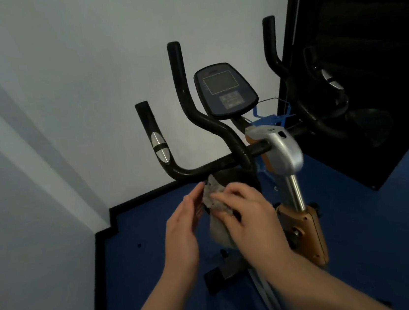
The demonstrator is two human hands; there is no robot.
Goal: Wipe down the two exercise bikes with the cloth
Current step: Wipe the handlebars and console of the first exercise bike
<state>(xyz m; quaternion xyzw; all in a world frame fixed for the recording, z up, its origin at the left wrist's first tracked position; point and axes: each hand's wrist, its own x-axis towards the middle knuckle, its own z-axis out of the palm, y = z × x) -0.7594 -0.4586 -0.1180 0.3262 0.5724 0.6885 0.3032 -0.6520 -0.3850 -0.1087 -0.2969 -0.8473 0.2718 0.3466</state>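
Head view, dim light. I take the exercise bike's console as my landmark.

Below the console and slightly left, both hands meet just under the black handlebar. The grey cloth is bunched between them, hanging down from the fingers; its top corner sits just beneath the horizontal bar, and I cannot tell whether it touches the bar.

Right hand: fingers curled over the cloth's upper part, pinching it. Much of the cloth is hidden behind this hand.

Left hand: fingers fairly straight and held together, tips at the cloth's left edge. I cannot tell whether the thumb, hidden on the far side, closes on the fabric.

Right of and below the console, the silver stem cover tops a chrome post, which enters the orange frame. Behind the stem I log a blue bottle cage, partly hidden.

Far right of the console, a second set of handlebars stands against a very dark panel; detail there is hard to make out, and I cannot tell bike from reflection.

Console screen reads blank; its button labels are too blurred to read. The bike's base is partly covered by my forearms.
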